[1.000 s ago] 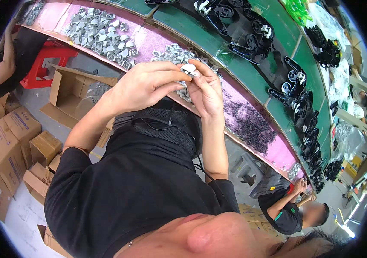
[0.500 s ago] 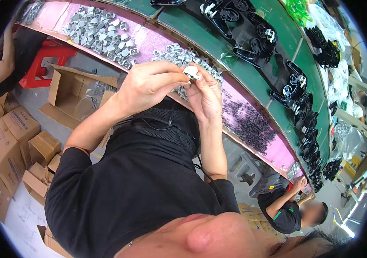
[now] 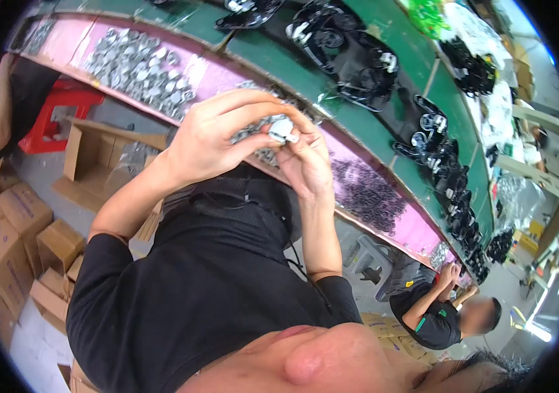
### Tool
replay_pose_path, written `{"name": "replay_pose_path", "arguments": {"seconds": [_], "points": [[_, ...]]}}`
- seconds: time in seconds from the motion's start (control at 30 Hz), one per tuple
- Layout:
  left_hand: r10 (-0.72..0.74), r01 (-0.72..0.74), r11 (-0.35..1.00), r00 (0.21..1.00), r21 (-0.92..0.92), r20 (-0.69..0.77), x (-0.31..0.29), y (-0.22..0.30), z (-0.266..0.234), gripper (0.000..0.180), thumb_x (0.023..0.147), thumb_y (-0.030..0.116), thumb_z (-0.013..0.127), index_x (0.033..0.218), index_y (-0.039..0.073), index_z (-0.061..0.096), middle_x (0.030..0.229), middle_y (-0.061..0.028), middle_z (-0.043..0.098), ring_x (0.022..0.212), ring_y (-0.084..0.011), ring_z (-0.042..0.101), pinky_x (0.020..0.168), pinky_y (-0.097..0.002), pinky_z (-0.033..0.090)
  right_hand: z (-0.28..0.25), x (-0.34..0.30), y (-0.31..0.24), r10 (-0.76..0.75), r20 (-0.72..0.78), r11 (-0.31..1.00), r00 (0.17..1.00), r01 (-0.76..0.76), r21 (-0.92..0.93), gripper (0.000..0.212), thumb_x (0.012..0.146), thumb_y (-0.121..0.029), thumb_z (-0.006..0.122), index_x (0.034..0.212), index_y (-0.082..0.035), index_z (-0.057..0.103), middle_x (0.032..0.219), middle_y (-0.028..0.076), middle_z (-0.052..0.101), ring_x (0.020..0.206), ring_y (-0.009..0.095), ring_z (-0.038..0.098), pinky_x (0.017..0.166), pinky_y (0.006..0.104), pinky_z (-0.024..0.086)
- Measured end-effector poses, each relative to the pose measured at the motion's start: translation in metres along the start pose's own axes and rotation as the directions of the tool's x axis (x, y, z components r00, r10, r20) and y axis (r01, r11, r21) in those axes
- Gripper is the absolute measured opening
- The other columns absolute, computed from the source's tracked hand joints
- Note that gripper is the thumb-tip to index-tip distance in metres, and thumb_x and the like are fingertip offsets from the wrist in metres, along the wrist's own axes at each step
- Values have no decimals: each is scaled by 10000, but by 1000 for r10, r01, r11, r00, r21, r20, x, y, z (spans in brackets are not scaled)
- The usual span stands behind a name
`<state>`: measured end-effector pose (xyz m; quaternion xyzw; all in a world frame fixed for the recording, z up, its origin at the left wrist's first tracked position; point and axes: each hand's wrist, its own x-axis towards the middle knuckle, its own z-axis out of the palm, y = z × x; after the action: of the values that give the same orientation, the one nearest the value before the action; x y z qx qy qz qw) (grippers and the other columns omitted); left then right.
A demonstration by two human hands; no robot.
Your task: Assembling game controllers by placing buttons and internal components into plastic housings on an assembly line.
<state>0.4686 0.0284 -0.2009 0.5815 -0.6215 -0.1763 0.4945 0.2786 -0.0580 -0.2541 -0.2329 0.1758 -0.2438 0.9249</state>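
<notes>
Just above the front edge of the pink bench strip (image 3: 196,71), my two hands meet around a small silver-grey part (image 3: 282,128) with a rounded pale face. My left hand (image 3: 217,134) curves over it, thumb and fingers closed on its left side. From below and to the right, my right hand (image 3: 307,160) pinches the same part. Fingers cover some of its edges. Loose grey parts (image 3: 139,72) of similar colour lie in a heap to the left, and more lie partly hidden behind my hands. Small black pieces (image 3: 369,193) are spread on the strip to the right.
Beyond the strip runs a green work surface (image 3: 260,56) bearing black plastic assemblies (image 3: 342,56). Open cardboard boxes (image 3: 99,157) and a red stool (image 3: 63,111) stand at left. A co-worker (image 3: 433,314) sits at lower right near a grey stool (image 3: 368,265); another person's arm (image 3: 1,118) shows at far left.
My hands and the part have moved slightly down and left in the picture. My left fingers have arched up and over the part, and its pale face has tilted. The view has shifted a little.
</notes>
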Motion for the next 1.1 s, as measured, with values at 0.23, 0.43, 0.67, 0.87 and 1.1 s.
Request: {"name": "replay_pose_path", "arguments": {"seconds": [0.23,0.43,0.67,0.87,1.1], "points": [[14,-13,1000,998,-18,67,16,-1,-14,373,769,39,839,1128,13,741,1090,-119,733,858,-269,666,739,-362,558,21,19,-24,105,-30,994,994,-106,-40,621,948,-125,770,1447,28,432,1166,164,732,1099,234,713,982,349,563],[-45,65,962,996,-266,78,21,-9,-21,331,767,-18,829,1093,-1,770,1054,-102,734,837,-198,657,705,-317,533,37,31,-45,207,-41,959,977,-211,-189,650,968,-170,754,1484,68,437,1200,144,710,1113,223,706,989,377,580],[-142,119,949,988,-293,-57,13,-25,-36,327,776,-17,832,1098,-6,775,1044,-101,748,762,-138,638,667,-271,523,35,140,-152,-476,-18,148,879,60,-987,219,1017,-179,663,974,26,728,868,94,750,716,119,708,602,272,561],[-233,208,951,969,-227,-85,-13,-27,-53,320,744,-63,822,1057,-39,758,1044,-131,754,757,-156,660,707,-275,531,-70,309,-269,-688,-186,-138,702,-377,-916,536,981,-440,668,787,52,755,647,156,722,563,228,722,575,381,588],[-338,299,921,932,-249,-131,-41,-35,-70,310,778,-10,841,1080,-22,770,1044,-127,762,728,-151,636,700,-295,536,-155,391,-321,-677,-262,-236,688,-540,-808,593,929,-485,597,968,84,760,1001,304,747,989,444,737,934,510,542]]}}
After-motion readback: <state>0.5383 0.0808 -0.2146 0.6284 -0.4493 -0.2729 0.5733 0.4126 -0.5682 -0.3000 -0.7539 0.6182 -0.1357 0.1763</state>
